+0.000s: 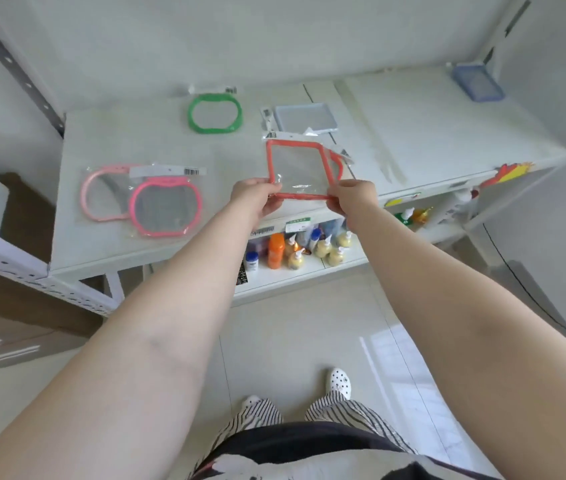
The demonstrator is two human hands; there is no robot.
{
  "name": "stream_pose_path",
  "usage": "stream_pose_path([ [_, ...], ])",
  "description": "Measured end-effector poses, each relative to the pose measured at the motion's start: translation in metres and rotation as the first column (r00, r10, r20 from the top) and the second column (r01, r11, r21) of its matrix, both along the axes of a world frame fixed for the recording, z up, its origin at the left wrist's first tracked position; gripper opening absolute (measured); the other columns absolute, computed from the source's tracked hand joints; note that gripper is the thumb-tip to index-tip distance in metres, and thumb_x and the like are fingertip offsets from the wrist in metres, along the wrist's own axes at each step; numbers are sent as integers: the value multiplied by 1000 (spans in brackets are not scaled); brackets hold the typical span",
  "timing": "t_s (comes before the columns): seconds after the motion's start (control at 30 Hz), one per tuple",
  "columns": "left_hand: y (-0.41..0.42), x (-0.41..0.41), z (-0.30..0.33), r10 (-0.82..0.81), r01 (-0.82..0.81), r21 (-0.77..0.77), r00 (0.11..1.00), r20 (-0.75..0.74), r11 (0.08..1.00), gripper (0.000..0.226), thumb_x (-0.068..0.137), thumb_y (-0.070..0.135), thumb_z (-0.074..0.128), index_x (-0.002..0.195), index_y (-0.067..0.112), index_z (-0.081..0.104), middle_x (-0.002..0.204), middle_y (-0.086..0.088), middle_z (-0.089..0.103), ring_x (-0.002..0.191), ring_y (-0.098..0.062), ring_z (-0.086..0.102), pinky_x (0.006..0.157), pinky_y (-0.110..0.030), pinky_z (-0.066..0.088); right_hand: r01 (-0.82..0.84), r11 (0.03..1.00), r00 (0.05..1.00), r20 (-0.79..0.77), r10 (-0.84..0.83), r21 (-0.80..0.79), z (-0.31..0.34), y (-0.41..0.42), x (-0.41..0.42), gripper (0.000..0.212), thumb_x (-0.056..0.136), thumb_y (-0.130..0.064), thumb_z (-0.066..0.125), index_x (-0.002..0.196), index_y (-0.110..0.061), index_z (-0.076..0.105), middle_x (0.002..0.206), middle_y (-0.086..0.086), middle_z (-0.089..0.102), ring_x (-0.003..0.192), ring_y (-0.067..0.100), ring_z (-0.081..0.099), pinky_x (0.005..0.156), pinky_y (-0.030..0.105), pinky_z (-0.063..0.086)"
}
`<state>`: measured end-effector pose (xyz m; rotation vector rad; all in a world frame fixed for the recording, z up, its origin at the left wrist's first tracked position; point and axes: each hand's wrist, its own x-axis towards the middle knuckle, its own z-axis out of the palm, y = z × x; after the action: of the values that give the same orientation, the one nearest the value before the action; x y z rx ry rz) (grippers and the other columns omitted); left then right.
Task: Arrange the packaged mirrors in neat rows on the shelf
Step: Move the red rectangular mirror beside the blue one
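Note:
An orange square-framed packaged mirror (298,168) is held over the front of the white shelf (108,244). My left hand (255,199) grips its near left corner and my right hand (352,197) grips its near right corner. A second orange frame peeks out behind its right side. Two pink round-framed mirrors (167,206) lie overlapping at the shelf's left. Further back rests a green round-framed mirror (214,113). A pale blue-grey square mirror (304,117) sits behind the orange one. At the back right corner is a blue square mirror (477,81).
Below the shelf a lower level holds several bottles (295,251), orange, yellow and white. Cardboard boxes (25,306) stand on the floor at the left. A metal upright (25,81) flanks the shelf's left. A coloured tag (506,173) hangs at the shelf's right front edge.

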<state>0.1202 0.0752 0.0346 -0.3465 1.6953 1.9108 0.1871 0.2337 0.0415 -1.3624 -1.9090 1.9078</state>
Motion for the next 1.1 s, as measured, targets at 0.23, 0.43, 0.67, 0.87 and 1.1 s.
stream_pose_path([
  [0.23, 107, 49, -17, -129, 124, -110, 991, -42, 986, 25, 83, -9, 63, 75, 13, 54, 86, -7, 62, 61, -13, 60, 56, -18, 56, 108, 994, 993, 45, -110, 29, -14, 94, 68, 18, 83, 1, 62, 93, -12, 68, 70, 6, 64, 56, 16, 61, 72, 27, 60],
  [0.43, 213, 89, -31, -137, 126, -194, 990, -43, 973, 25, 82, -7, 61, 73, 15, 54, 73, -4, 62, 57, -14, 60, 54, -18, 54, 107, 994, 993, 41, -108, 40, -24, 193, 115, 24, 83, 2, 64, 106, -5, 68, 71, 6, 64, 53, 15, 60, 74, 29, 61],
  [0.67, 316, 128, -41, -133, 123, -190, 990, -41, 974, 21, 83, -5, 60, 77, 16, 59, 70, -2, 63, 48, -8, 61, 63, -20, 57, 81, 995, 996, 33, -84, 64, -25, 297, 149, 25, 84, 4, 62, 107, -4, 66, 86, 15, 67, 59, 21, 61, 76, 33, 59],
  [0.87, 375, 113, -29, -149, 133, -188, 986, -76, 973, 18, 83, -5, 60, 97, 7, 58, 76, -5, 62, 61, -14, 62, 59, -17, 56, 116, 993, 993, 12, -116, 2, -25, 354, 140, 19, 84, 2, 62, 97, -12, 63, 72, 8, 63, 65, 22, 63, 85, 43, 56],
  [1.1, 443, 67, -34, -206, 185, -189, 974, -97, 964, 19, 82, -5, 61, 76, 13, 56, 77, -7, 64, 60, -15, 63, 63, -21, 57, 165, 985, 986, 0, -165, 46, -22, 418, 105, 27, 83, 0, 66, 110, -3, 67, 79, 11, 67, 57, 20, 62, 74, 32, 61],
])
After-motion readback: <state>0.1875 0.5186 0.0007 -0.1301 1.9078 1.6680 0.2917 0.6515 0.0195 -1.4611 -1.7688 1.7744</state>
